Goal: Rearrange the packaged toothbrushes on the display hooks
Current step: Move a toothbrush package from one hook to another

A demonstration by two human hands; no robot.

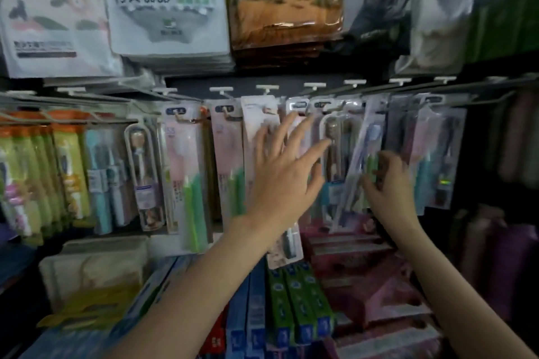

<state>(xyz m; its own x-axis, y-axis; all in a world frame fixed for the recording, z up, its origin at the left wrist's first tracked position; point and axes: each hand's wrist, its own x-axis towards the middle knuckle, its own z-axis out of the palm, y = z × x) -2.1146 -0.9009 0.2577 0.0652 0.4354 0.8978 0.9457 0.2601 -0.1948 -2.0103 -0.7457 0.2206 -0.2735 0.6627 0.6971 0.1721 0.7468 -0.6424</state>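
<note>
Tilted blue toothbrush pack [368, 151] hangs on display hooks [315, 87], right hand [386, 183] pinching its lower edge. Left hand [287, 166], fingers spread wide, lies against neighbouring packs left of it. Toothpaste boxes [297, 306] below.

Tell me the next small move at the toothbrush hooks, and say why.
Probably straighten the tilted toothbrush pack so it hangs plumb. It leans across its neighbours, its lower end swung left, while the right hand already holds it low down. The left hand, fingers spread, rests on the hanging packs beside it and could steady them.
</note>
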